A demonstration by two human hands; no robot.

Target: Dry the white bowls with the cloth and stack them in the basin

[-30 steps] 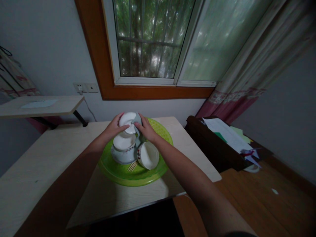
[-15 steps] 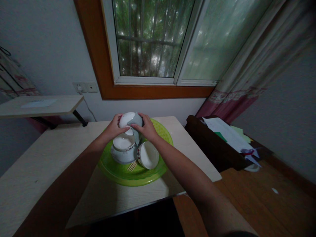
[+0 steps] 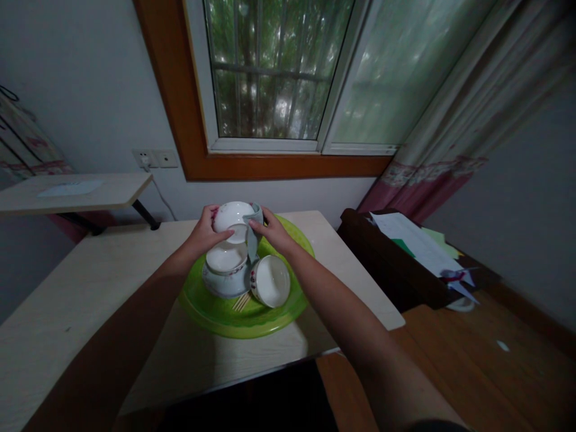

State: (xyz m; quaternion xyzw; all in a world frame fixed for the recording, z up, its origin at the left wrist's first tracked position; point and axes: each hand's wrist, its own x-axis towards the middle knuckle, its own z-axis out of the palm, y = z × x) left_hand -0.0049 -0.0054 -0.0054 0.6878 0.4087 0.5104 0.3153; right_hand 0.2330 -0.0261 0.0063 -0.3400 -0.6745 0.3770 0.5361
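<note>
The left hand has its fingers curled around the near-left rim of a white bowl, holding it tilted with its opening toward the camera, above the far part of the green tray. The right hand has its fingers pinched together on a pale grey-green cloth that is pressed against the bowl's right rim and hangs down beside it. The step in hand looks like wiping the bowl dry. Just below it stands a stack of bowls on the left half of the tray, a single small bowl leans on its side to their right, and chopsticks lie between them. The tray sits toward the table's far right corner. The next move probably calls for turning the bowl steadily against the cloth while keeping it clear of the stack beneath.
</note>
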